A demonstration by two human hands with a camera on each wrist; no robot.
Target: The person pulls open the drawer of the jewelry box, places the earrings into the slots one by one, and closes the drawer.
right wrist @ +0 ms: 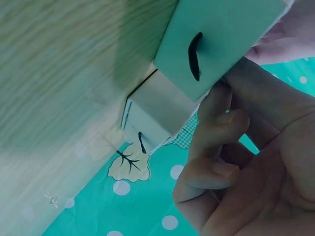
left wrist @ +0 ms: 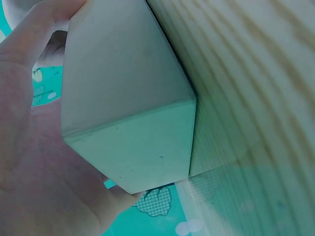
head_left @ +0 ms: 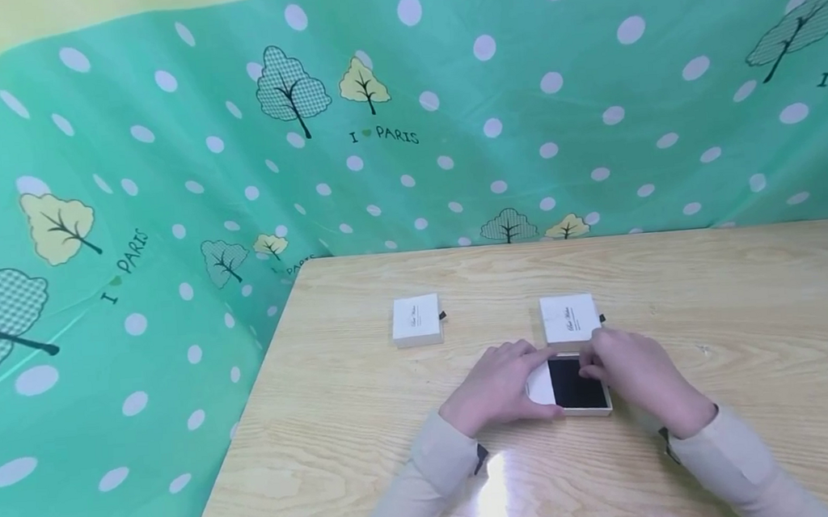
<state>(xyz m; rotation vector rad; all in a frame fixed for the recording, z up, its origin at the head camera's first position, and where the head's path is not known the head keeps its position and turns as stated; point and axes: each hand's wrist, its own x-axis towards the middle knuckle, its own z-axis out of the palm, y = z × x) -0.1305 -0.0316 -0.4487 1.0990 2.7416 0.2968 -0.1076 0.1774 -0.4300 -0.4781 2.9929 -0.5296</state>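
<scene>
A white drawer-style box (head_left: 539, 386) lies on the table with its inner drawer (head_left: 588, 412) slid out to the right, showing a black inside (head_left: 568, 384). My left hand (head_left: 499, 386) grips the box's left part, thumb on the near side and fingers on the far side. In the left wrist view the white box (left wrist: 128, 64) sits within that hand. Over the drawer's right part is my right hand (head_left: 638, 375), fingers curled; I cannot tell whether its hidden fingertips hold anything. A black ribbon pull (right wrist: 193, 56) shows on the drawer's front in the right wrist view.
Just behind the open box stands a closed white box (head_left: 569, 318) with printed lettering and a black tab. Another similar box (head_left: 416, 320) stands farther left. The wooden table (head_left: 753, 305) meets a green dotted curtain (head_left: 450, 166) at its back edge.
</scene>
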